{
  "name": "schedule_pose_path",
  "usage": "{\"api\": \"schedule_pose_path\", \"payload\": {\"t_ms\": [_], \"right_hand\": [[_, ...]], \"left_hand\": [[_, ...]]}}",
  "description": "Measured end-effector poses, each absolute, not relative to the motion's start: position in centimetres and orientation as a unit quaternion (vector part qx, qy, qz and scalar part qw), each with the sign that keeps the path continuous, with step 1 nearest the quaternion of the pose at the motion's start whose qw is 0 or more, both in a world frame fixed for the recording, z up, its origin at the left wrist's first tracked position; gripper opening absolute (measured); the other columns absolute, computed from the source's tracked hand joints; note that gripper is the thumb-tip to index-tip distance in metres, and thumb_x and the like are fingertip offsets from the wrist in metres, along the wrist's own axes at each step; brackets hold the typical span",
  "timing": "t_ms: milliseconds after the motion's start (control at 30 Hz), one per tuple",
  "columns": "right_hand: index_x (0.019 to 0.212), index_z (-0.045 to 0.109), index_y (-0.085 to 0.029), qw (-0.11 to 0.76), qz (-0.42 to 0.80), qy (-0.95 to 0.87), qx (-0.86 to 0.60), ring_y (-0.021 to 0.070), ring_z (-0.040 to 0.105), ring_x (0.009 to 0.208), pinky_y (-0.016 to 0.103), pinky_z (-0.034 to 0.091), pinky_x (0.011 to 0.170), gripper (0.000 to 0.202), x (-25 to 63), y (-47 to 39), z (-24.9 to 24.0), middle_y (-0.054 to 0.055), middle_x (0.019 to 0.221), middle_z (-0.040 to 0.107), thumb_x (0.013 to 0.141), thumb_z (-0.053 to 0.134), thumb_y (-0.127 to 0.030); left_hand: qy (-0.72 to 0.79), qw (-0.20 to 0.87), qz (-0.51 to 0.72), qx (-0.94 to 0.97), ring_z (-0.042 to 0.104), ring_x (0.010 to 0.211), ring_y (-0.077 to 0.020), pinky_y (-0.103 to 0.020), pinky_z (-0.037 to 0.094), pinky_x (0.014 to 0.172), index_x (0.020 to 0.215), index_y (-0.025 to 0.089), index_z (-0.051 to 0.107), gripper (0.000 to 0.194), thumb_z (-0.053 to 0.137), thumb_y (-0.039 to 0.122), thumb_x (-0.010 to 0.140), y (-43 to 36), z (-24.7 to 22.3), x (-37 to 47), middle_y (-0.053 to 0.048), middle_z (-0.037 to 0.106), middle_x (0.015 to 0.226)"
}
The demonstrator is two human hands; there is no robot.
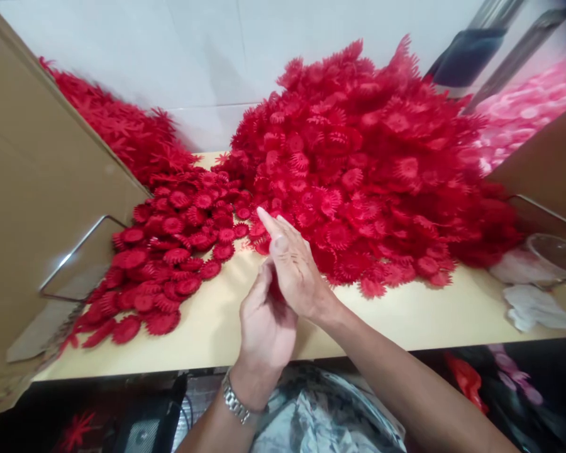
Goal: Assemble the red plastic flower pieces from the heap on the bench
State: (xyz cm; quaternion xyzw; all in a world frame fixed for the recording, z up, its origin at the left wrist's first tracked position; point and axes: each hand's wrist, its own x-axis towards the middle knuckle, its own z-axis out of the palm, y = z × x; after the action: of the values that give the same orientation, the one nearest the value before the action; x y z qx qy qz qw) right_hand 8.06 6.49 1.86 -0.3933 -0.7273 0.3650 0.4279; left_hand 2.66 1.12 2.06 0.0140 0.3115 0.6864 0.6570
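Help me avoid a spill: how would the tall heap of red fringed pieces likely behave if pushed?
The heap of red fringed pieces would probably slump and shed, being loosely stacked. Its pieces look thin, so likely light and bendable. Their notched edges may snag, dragging neighbours along.

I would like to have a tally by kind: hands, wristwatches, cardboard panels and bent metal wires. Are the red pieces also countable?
Hands: 2 (left hand, right hand)
Wristwatches: 1 (watch)
Cardboard panels: 2 (left panel, right panel)
Bent metal wires: 2 (left wire, right wire)
Total: 7
Red pieces: too overlapped to count.
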Motion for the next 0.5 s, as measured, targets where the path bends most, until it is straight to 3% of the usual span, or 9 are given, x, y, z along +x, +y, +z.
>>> {"api": "schedule_pose_path", "payload": {"t_ms": [67,167,233,333,433,500], "right_hand": [[0.135,0.037,-0.02,0.447,0.432,-0.69,-0.37,0.0169,0.04,0.126,0.04,0.031,0.108,0.056,8.4,6.4,2.0,0.005,0.133,0.048,0.093,0.015,-0.05],[0.122,0.052,-0.02,0.457,0.489,-0.659,-0.343,0.0163,0.058,0.103,0.031,0.052,0.083,0.042,9.7,5.8,2.4,0.007,0.121,0.056,0.091,0.036,-0.044],[0.109,0.061,-0.019,0.469,0.446,-0.674,-0.356,0.0147,0.061,0.092,0.027,0.053,0.075,0.03,11.0,5.3,2.5,0.006,0.11,0.061,0.089,0.046,-0.035],[0.1,0.064,-0.018,0.461,0.358,-0.714,-0.388,0.0133,0.061,0.088,0.025,0.05,0.078,0.021,12.8,4.3,2.1,0.004,0.096,0.065,0.089,0.047,-0.025],[0.099,0.064,-0.018,0.427,0.326,-0.756,-0.375,0.0127,0.062,0.086,0.023,0.05,0.075,0.019,13.5,3.4,1.4,0.005,0.093,0.065,0.088,0.048,-0.018],[0.1,0.063,-0.018,0.424,0.311,-0.773,-0.356,0.0131,0.062,0.089,0.023,0.05,0.077,0.02,13.6,3.0,0.9,0.005,0.093,0.066,0.087,0.047,-0.015]], "left_hand": [[0.313,0.657,0.686,-0.021,0.065,0.086,-0.0115,-0.02,0.05,0.079,0.085,0.015,0.067,0.032,0.036,0.018,0.091,1.4,1.9,1.7,-0.004,0.071,0.083],[0.302,0.663,0.685,0.004,0.065,0.073,-0.0127,-0.021,0.053,0.063,0.085,0.013,0.065,0.029,0.036,0.018,0.091,1.7,1.8,0.1,-0.005,0.069,0.079],[0.319,0.668,0.671,0.027,0.064,0.064,-0.0142,-0.023,0.052,0.054,0.085,0.013,0.063,0.028,0.036,0.02,0.09,1.6,1.8,-0.6,-0.006,0.067,0.075],[0.349,0.674,0.651,0.036,0.058,0.052,-0.0142,-0.022,0.047,0.043,0.073,0.013,0.058,0.031,0.035,0.023,0.09,1.4,1.7,-1.1,-0.004,0.059,0.061],[0.34,0.68,0.648,0.034,0.06,0.06,-0.0169,-0.026,0.05,0.051,0.07,0.012,0.057,0.035,0.035,0.03,0.09,1.2,1.7,-1.2,-0.006,0.058,0.064],[0.331,0.68,0.652,0.051,0.062,0.073,-0.02,-0.031,0.053,0.063,0.075,0.01,0.06,0.026,0.042,0.024,0.086,1.0,1.5,-1.2,-0.009,0.061,0.073]]}}
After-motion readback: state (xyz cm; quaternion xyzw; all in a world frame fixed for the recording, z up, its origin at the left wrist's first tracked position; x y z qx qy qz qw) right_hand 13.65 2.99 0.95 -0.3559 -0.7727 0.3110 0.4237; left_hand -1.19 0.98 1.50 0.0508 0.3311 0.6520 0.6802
